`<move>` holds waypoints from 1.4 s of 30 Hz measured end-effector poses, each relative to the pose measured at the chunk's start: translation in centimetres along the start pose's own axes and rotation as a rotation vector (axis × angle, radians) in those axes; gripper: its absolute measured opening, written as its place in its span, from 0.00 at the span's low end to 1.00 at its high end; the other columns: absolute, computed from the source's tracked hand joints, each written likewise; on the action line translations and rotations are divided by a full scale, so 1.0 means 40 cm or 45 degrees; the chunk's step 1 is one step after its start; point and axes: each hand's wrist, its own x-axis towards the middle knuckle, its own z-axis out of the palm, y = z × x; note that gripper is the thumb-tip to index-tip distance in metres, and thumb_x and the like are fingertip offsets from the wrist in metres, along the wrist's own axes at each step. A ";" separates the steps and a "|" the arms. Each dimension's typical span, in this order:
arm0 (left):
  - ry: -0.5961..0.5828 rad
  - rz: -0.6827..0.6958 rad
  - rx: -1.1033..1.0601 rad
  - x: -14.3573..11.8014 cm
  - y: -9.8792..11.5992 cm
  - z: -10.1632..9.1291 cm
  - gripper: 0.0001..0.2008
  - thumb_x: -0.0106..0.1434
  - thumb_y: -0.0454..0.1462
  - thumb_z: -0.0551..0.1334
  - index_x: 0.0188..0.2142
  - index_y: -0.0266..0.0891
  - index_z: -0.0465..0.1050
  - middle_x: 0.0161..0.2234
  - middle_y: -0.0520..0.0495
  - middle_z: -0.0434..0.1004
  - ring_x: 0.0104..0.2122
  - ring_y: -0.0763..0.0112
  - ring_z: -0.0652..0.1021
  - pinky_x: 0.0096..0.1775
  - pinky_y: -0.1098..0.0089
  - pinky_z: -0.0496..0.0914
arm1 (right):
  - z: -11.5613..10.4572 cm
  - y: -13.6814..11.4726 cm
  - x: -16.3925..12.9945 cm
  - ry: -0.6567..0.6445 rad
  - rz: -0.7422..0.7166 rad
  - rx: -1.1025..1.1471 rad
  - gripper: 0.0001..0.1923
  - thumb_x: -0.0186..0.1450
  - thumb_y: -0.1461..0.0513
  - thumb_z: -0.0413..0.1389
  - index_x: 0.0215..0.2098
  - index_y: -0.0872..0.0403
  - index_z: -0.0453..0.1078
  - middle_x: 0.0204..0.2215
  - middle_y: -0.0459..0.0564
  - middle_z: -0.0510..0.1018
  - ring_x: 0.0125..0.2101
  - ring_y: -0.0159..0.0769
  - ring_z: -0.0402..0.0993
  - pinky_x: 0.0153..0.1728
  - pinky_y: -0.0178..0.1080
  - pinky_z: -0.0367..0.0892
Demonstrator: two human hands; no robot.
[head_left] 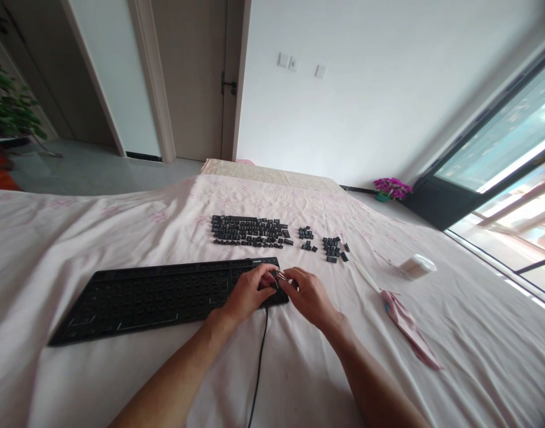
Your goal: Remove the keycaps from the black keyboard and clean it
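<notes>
A black keyboard (165,297) with its keycaps taken off lies on the pale pink bedsheet. Over its right end my left hand (251,290) and my right hand (311,295) meet, fingers bent in a pinch. Between the fingertips shows a thin shiny metal wire piece (280,273); its full shape is partly hidden. Both hands appear closed on it. Behind the keyboard, loose black keycaps (249,229) are laid out in rows. Smaller groups of keycaps (306,233) and more keycaps (331,246) sit further right.
A black cable (260,362) runs from the keyboard toward me between my forearms. On the right lie a pink cloth (408,330), a thin white stick (365,276) and a round tub (417,267) on its side, apparently of cotton swabs. Purple flowers (391,188) stand beyond the bed.
</notes>
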 end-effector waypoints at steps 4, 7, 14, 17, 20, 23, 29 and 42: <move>-0.005 0.007 0.016 0.000 -0.007 0.003 0.25 0.53 0.26 0.63 0.51 0.41 0.66 0.35 0.52 0.75 0.32 0.74 0.75 0.39 0.72 0.70 | 0.022 0.018 -0.003 -0.060 0.130 0.046 0.06 0.62 0.59 0.56 0.33 0.51 0.75 0.29 0.45 0.78 0.28 0.34 0.71 0.28 0.33 0.59; 0.000 0.037 0.058 0.000 -0.010 0.004 0.25 0.53 0.26 0.63 0.50 0.42 0.66 0.35 0.52 0.74 0.31 0.75 0.75 0.39 0.72 0.70 | 0.033 0.032 -0.003 -0.101 0.221 0.158 0.06 0.60 0.60 0.57 0.35 0.51 0.75 0.29 0.44 0.79 0.27 0.33 0.71 0.26 0.32 0.58; 0.008 0.087 0.105 -0.002 -0.013 0.011 0.24 0.54 0.25 0.62 0.50 0.43 0.66 0.37 0.52 0.73 0.32 0.75 0.75 0.40 0.71 0.72 | 0.050 0.047 -0.008 -0.148 0.266 0.239 0.07 0.57 0.64 0.59 0.35 0.52 0.75 0.29 0.43 0.80 0.28 0.33 0.73 0.28 0.31 0.60; -0.027 0.090 0.110 -0.005 -0.011 0.016 0.25 0.55 0.26 0.61 0.51 0.44 0.65 0.39 0.51 0.73 0.33 0.74 0.76 0.41 0.69 0.72 | 0.046 0.050 -0.011 -0.152 0.277 0.263 0.05 0.56 0.64 0.59 0.32 0.52 0.75 0.27 0.42 0.79 0.27 0.32 0.71 0.26 0.31 0.59; -0.041 0.070 0.107 -0.007 -0.013 0.019 0.26 0.56 0.27 0.61 0.54 0.45 0.63 0.43 0.49 0.73 0.34 0.73 0.77 0.44 0.66 0.73 | 0.027 0.081 -0.007 -0.087 0.287 0.293 0.06 0.57 0.62 0.59 0.34 0.52 0.75 0.27 0.43 0.79 0.26 0.31 0.71 0.26 0.31 0.60; -0.027 0.068 0.144 -0.006 -0.018 0.021 0.25 0.57 0.28 0.59 0.54 0.45 0.63 0.43 0.49 0.73 0.34 0.73 0.78 0.45 0.63 0.72 | -0.016 0.156 0.001 0.105 0.347 0.229 0.07 0.58 0.60 0.58 0.34 0.52 0.76 0.28 0.44 0.80 0.28 0.32 0.73 0.29 0.32 0.62; -0.023 0.107 0.214 -0.003 -0.021 0.023 0.21 0.57 0.30 0.60 0.50 0.44 0.68 0.39 0.48 0.76 0.40 0.68 0.79 0.49 0.63 0.70 | -0.133 0.377 -0.007 0.503 0.657 -0.083 0.13 0.59 0.58 0.54 0.38 0.53 0.76 0.33 0.50 0.81 0.35 0.42 0.76 0.36 0.39 0.65; -0.118 0.082 0.212 -0.005 -0.003 0.021 0.14 0.58 0.31 0.58 0.43 0.44 0.73 0.41 0.49 0.74 0.33 0.70 0.78 0.42 0.67 0.72 | -0.156 0.547 -0.002 0.479 0.856 -0.250 0.12 0.58 0.60 0.56 0.39 0.50 0.78 0.33 0.48 0.81 0.36 0.41 0.76 0.36 0.37 0.64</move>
